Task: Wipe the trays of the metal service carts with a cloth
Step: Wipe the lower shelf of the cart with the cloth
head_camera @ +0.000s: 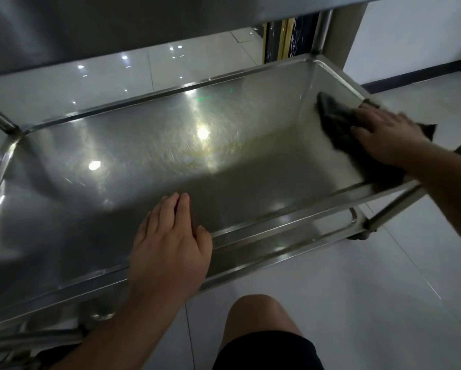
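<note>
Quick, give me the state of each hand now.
Left hand: open, resting on the tray's near rim.
Right hand: open, fingers flat, pressing the dark cloth.

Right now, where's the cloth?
Head view: the cloth lies against the tray's right inner wall, under the right hand.

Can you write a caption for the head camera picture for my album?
Right hand presses a dark cloth on the metal tray; left hand rests on its rim.
</note>
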Motion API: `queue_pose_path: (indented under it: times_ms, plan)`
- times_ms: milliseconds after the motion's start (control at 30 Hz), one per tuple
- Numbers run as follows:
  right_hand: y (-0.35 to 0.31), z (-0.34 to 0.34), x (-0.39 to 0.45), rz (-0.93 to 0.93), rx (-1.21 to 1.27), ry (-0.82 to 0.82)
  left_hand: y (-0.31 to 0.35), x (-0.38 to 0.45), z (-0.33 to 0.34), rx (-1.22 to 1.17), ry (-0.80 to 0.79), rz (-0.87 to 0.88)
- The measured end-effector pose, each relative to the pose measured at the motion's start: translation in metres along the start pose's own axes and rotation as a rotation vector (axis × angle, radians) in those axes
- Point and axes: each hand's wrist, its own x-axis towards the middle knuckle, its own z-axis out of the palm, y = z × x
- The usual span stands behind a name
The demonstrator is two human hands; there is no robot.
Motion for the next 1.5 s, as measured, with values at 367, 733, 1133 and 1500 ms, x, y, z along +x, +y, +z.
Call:
queue_pose_path:
  times_ms: [367, 733, 1133, 1500]
  plan:
    - [-0.157, 0.030, -0.034, -0.283, 0.092, -0.076, 0.003, 0.001, -0.005, 0.017, -0.050, -0.023]
    - [0.010, 0.000, -0.057, 0.108, 0.002, -0.050, -0.001, -0.001, -0.002, -0.015, -0.017, -0.013]
    - [-0.140, 0.020, 0.089, 0.126, 0.107, -0.018, -0.001, -0.002, -0.005, -0.004, -0.048, 0.004]
    - [-0.173, 0.034, -0.076, -0.626, 0.082, -0.203, -0.004, -0.001, -0.003, -0.023, -0.057, 0.003]
